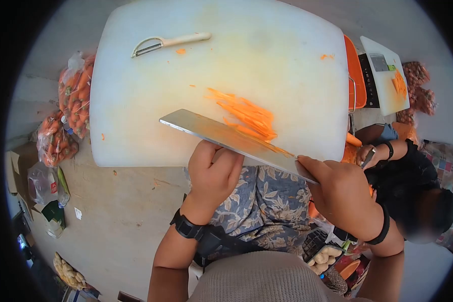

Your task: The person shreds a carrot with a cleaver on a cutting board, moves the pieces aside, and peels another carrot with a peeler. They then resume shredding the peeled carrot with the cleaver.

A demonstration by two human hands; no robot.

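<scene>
A broad cleaver [221,135] is held tilted over the near part of the white cutting board [136,95]. My right hand [337,194] is closed around its handle end, which the fingers hide. Curled against the near side of the blade is my left hand [211,171]; its fingertips are partly hidden by the metal. Just beyond the blade lies a loose pile of carrot strips [249,117], and a few orange shreds stick to the steel. A white peeler [171,43] rests near the board's far left.
Bags of carrots [75,100] stand left of the board. An orange tray [355,75] sits at its right edge. Another person [407,166] sits close on the right, a tool in hand, near a second cutting board [387,85]. A box [27,166] stands at far left.
</scene>
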